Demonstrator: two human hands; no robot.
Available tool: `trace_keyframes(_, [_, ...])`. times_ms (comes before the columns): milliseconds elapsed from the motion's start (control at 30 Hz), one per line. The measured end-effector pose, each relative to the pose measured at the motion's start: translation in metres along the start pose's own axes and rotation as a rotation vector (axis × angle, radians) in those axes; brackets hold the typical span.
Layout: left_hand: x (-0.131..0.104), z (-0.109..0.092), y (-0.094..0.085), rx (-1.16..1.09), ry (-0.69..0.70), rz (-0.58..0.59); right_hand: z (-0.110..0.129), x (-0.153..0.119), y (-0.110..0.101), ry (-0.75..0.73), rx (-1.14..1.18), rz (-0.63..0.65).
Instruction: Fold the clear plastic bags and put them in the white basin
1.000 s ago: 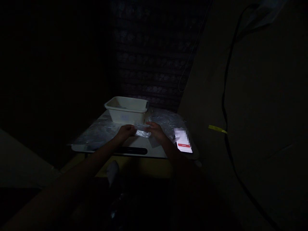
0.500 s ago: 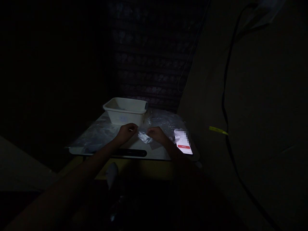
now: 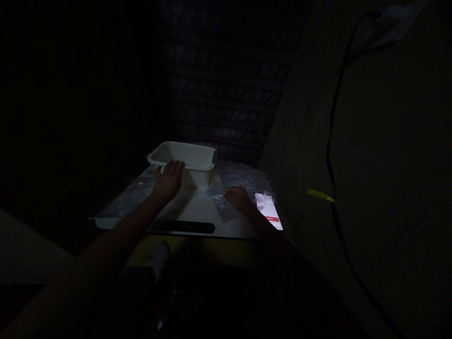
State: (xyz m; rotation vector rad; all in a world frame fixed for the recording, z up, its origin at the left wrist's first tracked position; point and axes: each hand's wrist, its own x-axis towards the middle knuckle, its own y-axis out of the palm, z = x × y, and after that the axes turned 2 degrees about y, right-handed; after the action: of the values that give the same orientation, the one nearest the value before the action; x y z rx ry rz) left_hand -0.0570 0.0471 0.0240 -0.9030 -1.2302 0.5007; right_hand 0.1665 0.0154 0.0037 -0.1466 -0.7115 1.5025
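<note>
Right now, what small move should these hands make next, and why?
Probably ease the left hand a little further over the near rim of the white tub: it is open at that rim, though contact is unclear. The right hand is off beside clear plastic on the table, so the left seems better placed.

Tabletop [image 3: 194,205], pale. Basin [image 3: 197,177], one, white, toward far edge; left hand [image 3: 168,182], fingers extended, before its near rim. Right hand [image 3: 238,197], fingers curled, beside clear plastic [image 3: 218,199]; grip unclear. Phone [image 3: 267,211], lit, near right corner. Dark slot [image 3: 187,228], along near edge.
</note>
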Motion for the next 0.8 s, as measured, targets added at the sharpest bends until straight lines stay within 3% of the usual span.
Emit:
trace_keyframes(167, [-0.013,0.004,-0.016,0.075,0.088,-0.008,0.012,0.000,-0.003,-0.022,-0.062,-0.083])
trace_keyframes(400, [-0.031,0.014,-0.021,0.112,0.241,0.025,0.050,0.010,-0.010,-0.118,-0.073,-0.334])
trace_keyframes(467, [-0.034,0.015,-0.021,0.107,0.273,0.040,0.066,0.023,-0.007,-0.147,-0.115,-0.285])
trace_keyframes(533, [-0.036,0.014,-0.021,0.091,0.303,0.061,0.082,0.041,0.002,-0.196,-0.210,-0.140])
trace_keyframes(667, [-0.040,0.014,-0.021,0.069,0.328,0.099,0.104,0.078,0.029,-0.299,-0.605,0.111])
trace_keyframes(800, [-0.044,0.014,-0.020,0.060,0.354,0.118,0.105,0.094,0.056,-0.187,-0.911,0.235])
